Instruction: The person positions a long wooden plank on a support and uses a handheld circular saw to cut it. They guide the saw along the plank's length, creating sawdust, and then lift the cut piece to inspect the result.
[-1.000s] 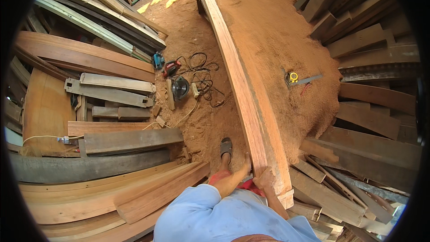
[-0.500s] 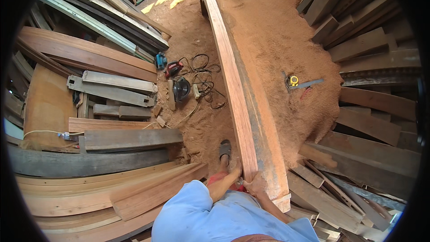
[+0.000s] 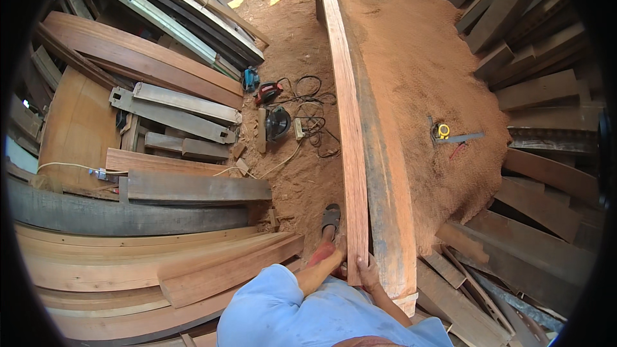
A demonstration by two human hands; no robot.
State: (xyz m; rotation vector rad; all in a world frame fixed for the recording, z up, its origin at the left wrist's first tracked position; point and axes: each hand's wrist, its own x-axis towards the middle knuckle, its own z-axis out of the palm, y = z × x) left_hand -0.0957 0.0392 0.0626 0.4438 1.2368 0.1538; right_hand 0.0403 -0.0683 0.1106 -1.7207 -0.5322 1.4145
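Plank (image 3: 347,122), long and reddish, stands on its thin edge along a wider grey beam (image 3: 385,205), running far over the sawdust floor (image 3: 424,58). Both hands grip its near end: the left hand (image 3: 339,252) on one side, the right hand (image 3: 368,271) on the other. It looks like lifting or shifting; next needs a firm, level hold. No labels show; a yellow tape measure (image 3: 442,131) lies well apart.

long plank (image 3: 350,122): reddish-orange, fine straight grain | beam (image 3: 389,199) beneath: grey-brown, weathered | sawdust heap (image 3: 418,58): rust-orange | shirt (image 3: 289,315): pale blue | sandal (image 3: 330,217): dark grey | tape measure (image 3: 442,131): yellow and black | planer (image 3: 250,79): teal | cables (image 3: 312,106): black | stacked curved boards (image 3: 128,263): tan
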